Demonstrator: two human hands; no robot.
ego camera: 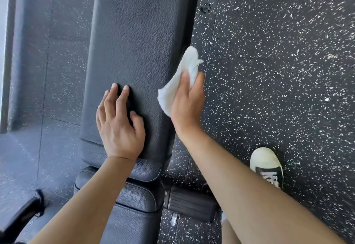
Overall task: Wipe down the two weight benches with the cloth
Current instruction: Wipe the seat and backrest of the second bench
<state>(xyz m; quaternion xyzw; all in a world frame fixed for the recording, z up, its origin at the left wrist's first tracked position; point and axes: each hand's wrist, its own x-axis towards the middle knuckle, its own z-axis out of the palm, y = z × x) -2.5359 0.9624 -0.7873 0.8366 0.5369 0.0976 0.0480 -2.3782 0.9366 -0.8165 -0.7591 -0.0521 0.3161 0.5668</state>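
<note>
**Mid-wipe, cloth hangs off the bench edge**

Here, a person leans over a long black textured-vinyl weight bench [138, 51], one of the two to be cleaned; no second bench can be identified in view. The left hand [119, 126] rests flat on the pad with fingers spread, bracing. The right hand [187, 99] pinches a crumpled white cloth [182, 74] between thumb and fingers at the bench's right edge, over the speckled black rubber floor [278, 71]. Much of the cloth looks bunched, so a pass could skip strips of the pad. A loose pinch might let it drop onto the gritty floor. The person's pale-toed black shoe [267, 167] stands near a black frame foot [190, 203], a likely trip point when moving on.
</note>
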